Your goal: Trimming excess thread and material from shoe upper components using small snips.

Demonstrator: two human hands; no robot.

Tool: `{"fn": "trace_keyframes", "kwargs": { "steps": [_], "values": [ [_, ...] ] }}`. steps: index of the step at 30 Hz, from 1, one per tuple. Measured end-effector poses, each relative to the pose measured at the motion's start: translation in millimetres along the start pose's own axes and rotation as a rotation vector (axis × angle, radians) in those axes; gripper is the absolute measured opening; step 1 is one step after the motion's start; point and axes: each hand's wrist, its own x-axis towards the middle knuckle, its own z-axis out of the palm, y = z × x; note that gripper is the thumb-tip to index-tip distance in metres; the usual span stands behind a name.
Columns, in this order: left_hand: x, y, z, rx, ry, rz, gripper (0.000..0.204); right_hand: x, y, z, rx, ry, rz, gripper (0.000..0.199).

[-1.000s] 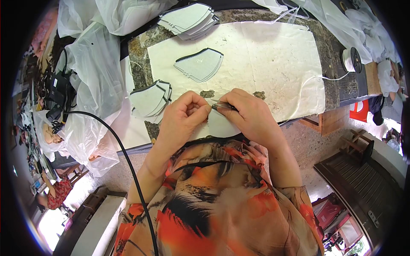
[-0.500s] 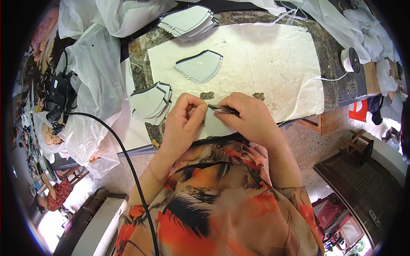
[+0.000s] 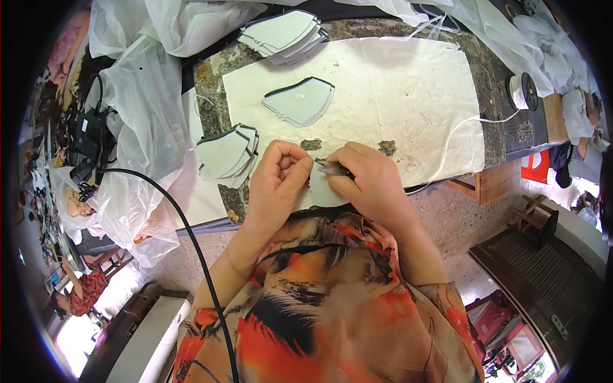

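Note:
My left hand (image 3: 271, 182) is closed in a pinch at the upper left edge of a small pale grey fabric piece (image 3: 324, 194) near the table's front edge. In my right hand (image 3: 372, 180) is a pair of small dark-handled thread snips (image 3: 336, 169), its metal blades pointing toward my left fingertips. The right fingers also lie against the piece, and both hands cover much of it. Beyond them lie matching curved pieces (image 3: 299, 103) with a black edge. More such pieces form a fanned pile (image 3: 225, 152) left of my left hand.
A larger stack of pieces (image 3: 281, 33) sits at the far side. Pale paper (image 3: 396, 83) with torn holes covers the worn board. At the right stands a spool (image 3: 523, 91) trailing white cord. Plastic bags (image 3: 140, 96) and a black cable (image 3: 185, 220) are on the left.
My right hand has shifted slightly with the snips, whose blades now sit a little lower and to the right. Less of the fabric piece shows between my hands. The piles stay put.

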Motion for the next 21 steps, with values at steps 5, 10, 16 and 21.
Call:
{"fn": "trace_keyframes", "kwargs": {
  "steps": [5,10,16,21],
  "values": [
    [-3,3,0,-0.022,-0.012,-0.061,0.009,6,-7,-5,0.070,-0.020,0.064,0.019],
    [-5,11,0,-0.283,-0.032,-0.168,0.026,6,-3,-4,0.095,-0.025,0.072,0.016],
    [-4,12,-4,-0.158,-0.159,-0.106,0.042,6,-7,-5,0.019,-0.032,-0.035,0.014],
    [-10,12,-9,-0.208,-0.075,-0.055,0.044,6,1,-31,0.104,0.050,-0.052,0.024]
  ]
}}
